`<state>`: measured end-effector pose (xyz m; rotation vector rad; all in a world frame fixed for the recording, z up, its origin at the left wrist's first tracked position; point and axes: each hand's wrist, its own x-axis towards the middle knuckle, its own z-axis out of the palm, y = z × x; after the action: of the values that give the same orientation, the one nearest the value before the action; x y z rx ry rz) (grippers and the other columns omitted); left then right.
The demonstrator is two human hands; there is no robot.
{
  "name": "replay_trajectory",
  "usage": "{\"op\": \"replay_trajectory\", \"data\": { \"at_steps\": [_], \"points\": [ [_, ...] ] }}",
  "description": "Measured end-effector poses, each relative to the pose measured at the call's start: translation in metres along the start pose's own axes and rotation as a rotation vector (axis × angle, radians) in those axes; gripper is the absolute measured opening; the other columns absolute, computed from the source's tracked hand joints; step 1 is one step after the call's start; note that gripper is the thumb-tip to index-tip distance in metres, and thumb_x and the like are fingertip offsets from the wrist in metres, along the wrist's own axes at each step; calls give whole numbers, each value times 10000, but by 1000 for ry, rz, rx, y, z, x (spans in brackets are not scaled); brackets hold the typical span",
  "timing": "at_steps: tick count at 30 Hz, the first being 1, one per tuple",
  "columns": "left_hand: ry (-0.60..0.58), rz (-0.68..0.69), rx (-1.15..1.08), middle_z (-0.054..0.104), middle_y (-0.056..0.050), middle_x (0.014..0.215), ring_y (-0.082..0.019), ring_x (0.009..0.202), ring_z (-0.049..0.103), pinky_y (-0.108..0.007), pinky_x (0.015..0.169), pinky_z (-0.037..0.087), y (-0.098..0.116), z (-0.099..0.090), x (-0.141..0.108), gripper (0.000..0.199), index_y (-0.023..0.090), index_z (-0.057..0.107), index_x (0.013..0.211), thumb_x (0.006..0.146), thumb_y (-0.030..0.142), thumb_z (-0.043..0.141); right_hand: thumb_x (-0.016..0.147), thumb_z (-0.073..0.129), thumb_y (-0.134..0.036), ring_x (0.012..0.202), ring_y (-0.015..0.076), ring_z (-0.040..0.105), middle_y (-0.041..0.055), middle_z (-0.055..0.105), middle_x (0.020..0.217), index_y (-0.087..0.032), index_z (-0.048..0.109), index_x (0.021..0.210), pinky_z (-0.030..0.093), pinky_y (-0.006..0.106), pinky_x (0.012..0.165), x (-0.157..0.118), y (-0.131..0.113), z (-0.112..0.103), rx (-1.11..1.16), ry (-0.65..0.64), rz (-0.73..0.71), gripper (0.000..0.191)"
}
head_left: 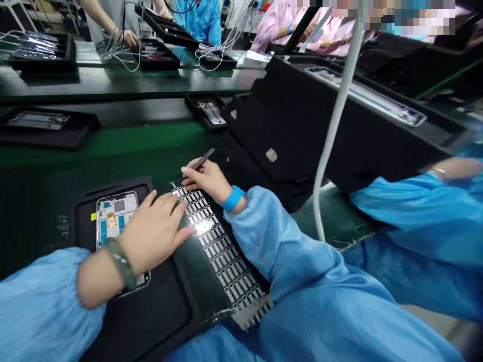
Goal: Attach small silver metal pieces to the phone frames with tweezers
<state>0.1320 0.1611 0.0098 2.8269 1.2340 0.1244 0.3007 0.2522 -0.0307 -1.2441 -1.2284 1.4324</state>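
Observation:
My left hand [153, 231], with a green bangle at its wrist, reaches over a phone frame [126, 205] and hides part of it. Its fingers are stretched out, and the tips come to the left edge of a sheet of small stickers [222, 251]. The frame, white and grey with blue patches and a yellow tab, lies in a black tray [162, 306]. At the sheet's far end, my right hand [209, 182] is closed on dark tweezers [205, 158], whose back end points up and right. Their tips are hidden by the hand.
Black cloth [279, 136] drapes to the right, below another tray holding a phone frame [366, 95]. A white cable [334, 130] hangs in front. Black trays [79, 133] stand farther back. Across the bench are other people's hands [128, 39]; a co-worker's blue sleeve [400, 201] is at right.

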Motion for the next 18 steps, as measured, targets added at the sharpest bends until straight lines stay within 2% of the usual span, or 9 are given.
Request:
{"op": "replay_trajectory", "data": {
  "at_steps": [4, 8, 18],
  "points": [
    [-93, -54, 13, 540, -198, 1242, -296, 1210, 451, -506, 1076, 232, 10, 12, 25, 590, 54, 534, 1204, 913, 503, 284, 767, 672, -258, 583, 141, 664, -7, 608, 619, -149, 518, 812, 566, 203, 484, 7, 15, 5, -146, -9, -50, 193],
    [-133, -43, 16, 541, -205, 1241, -297, 1232, 429, -496, 1081, 213, 9, 13, 24, 547, 47, 542, 1191, 907, 463, 328, 766, 662, -264, 607, 163, 678, -4, 622, 630, -157, 524, 805, 581, 229, 506, 8, 20, 5, -146, -26, -83, 179],
    [-123, -44, -8, 547, -204, 1226, -295, 1217, 438, -492, 1070, 225, 8, 12, 24, 507, 45, 549, 1181, 897, 418, 357, 764, 662, -302, 607, 172, 682, 4, 639, 627, -162, 539, 787, 590, 249, 534, 10, 22, 7, -158, -46, -93, 189]
  ]
}}
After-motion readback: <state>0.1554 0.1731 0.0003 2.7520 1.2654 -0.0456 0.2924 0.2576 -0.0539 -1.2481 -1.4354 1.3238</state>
